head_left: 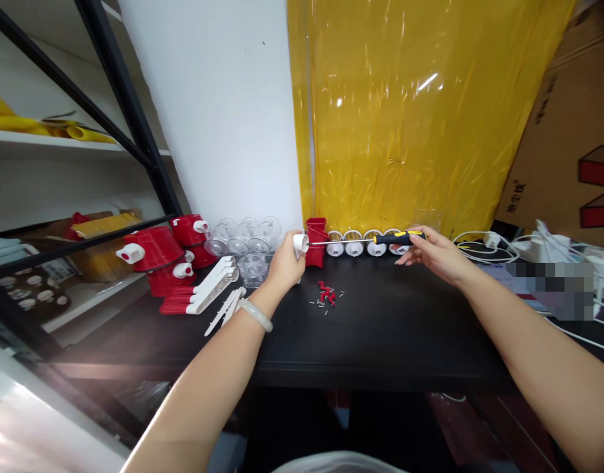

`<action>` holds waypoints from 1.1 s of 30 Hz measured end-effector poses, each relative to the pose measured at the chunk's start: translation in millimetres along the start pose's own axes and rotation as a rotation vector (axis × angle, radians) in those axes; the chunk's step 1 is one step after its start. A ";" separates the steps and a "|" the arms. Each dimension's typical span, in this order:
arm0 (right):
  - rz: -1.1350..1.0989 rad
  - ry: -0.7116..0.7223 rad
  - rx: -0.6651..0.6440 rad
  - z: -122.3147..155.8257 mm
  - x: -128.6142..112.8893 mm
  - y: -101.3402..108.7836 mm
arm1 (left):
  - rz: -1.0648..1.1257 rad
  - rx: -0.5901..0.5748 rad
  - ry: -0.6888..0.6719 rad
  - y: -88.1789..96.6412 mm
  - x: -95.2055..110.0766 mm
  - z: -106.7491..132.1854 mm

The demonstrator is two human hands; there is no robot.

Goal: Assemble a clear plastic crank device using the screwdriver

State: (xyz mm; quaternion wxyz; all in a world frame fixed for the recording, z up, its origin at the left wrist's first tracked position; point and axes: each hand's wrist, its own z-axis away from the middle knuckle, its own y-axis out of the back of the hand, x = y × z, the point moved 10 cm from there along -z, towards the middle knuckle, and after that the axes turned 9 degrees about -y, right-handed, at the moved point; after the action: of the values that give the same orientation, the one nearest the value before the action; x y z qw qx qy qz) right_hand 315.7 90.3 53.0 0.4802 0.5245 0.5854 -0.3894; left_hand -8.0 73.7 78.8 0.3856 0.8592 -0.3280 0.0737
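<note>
My left hand (285, 261) is closed around a white plastic part (301, 243) with a round end, just left of a flared red plastic body (316, 256). I cannot tell whether these two are joined. In my right hand (432, 253) is a screwdriver (388, 239) with a black and yellow handle. Its long shaft points left, across the red body, and the tip meets the white part's round end. Below on the table lie small red pieces (326, 293) among several loose screws (320, 303). Behind the shaft stand several white round parts (354, 247) in a row.
Left on the black table (381, 328) are stacked red containers (159, 253) with white knobs, clear plastic cups (237, 243), red-and-white handles (203, 292) and thin white strips (226, 309). White cables (479, 243) lie at right. A yellow plastic sheet (405, 118) hangs behind; a black-framed shelf (119, 125) stands left.
</note>
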 end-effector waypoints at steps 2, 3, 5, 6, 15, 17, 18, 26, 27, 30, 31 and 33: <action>-0.001 -0.005 0.003 0.1 -0.1 0.7 | 0.004 0.000 0.001 0.6 0.2 0.0; 0.006 -0.005 0.004 0.1 -0.4 0.8 | 0.004 0.000 0.004 0.8 0.2 0.0; 0.037 -0.002 0.013 -0.2 -1.2 1.3 | 0.003 -0.004 0.009 0.7 0.2 0.1; 0.056 0.003 0.021 -0.5 -1.9 2.1 | 0.001 -0.006 0.011 0.4 0.0 0.1; 0.252 0.013 0.055 -2.7 2.7 6.0 | 0.011 -0.015 -0.017 -0.3 2.1 -0.8; 0.281 -0.003 0.099 -2.7 5.4 10.9 | 0.003 -0.025 -0.027 -0.9 3.9 -0.7; 0.282 -0.017 0.122 -3.1 7.2 13.7 | 0.001 -0.030 -0.037 -1.4 5.4 -0.6; 0.112 -0.230 0.077 -10.2 29.1 11.0 | -0.003 -0.051 -0.085 -3.8 13.3 1.0; 0.072 -0.232 0.062 -9.9 28.8 8.7 | -0.012 -0.049 -0.075 -3.3 12.4 1.0; -0.064 -0.177 -0.016 -7.0 21.6 -0.6 | -0.049 -0.037 -0.030 -0.8 8.0 0.9; -0.104 -0.147 -0.049 -5.6 17.9 -3.9 | -0.058 -0.034 -0.019 -0.1 7.1 0.9; -0.153 -0.094 -0.092 -2.9 11.7 -7.4 | -0.066 -0.033 -0.012 0.6 6.4 1.0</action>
State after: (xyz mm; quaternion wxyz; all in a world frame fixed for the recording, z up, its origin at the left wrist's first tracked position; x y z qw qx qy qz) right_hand 308.1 94.9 42.0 0.4996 0.4369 0.6179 -0.4216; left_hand -3.5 69.4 81.0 0.4001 0.8635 -0.3029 0.0505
